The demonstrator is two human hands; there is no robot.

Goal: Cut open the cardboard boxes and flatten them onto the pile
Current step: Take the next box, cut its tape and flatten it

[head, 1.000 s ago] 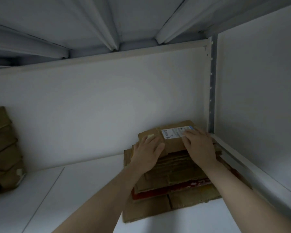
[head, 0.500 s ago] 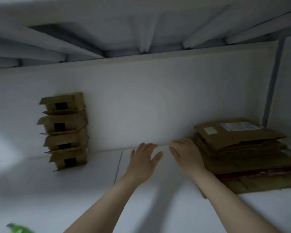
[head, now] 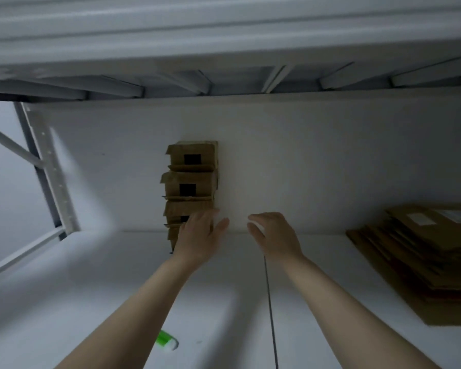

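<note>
Head view: left hand (head: 198,237) spread before stacked brown cardboard boxes (head: 190,179). Right hand (head: 274,235) beside, fingers loosely apart, empty. Flattened brown cardboard pile (head: 421,262) far right.

A stack of small brown cardboard boxes (head: 190,182) stands at the centre of the frame, against the white back wall of the shelf. Four boxes show, one on top of another, each still closed and box-shaped, with a dark square patch on the face turned this way and flap edges jutting at the sides. The lowest two are partly hidden. At the right edge of the frame lies the pile of flattened cardboard (head: 421,262), many brown sheets stacked unevenly on the white shelf, the top sheet bearing pale labels. The stack and the pile lie well apart.
</note>
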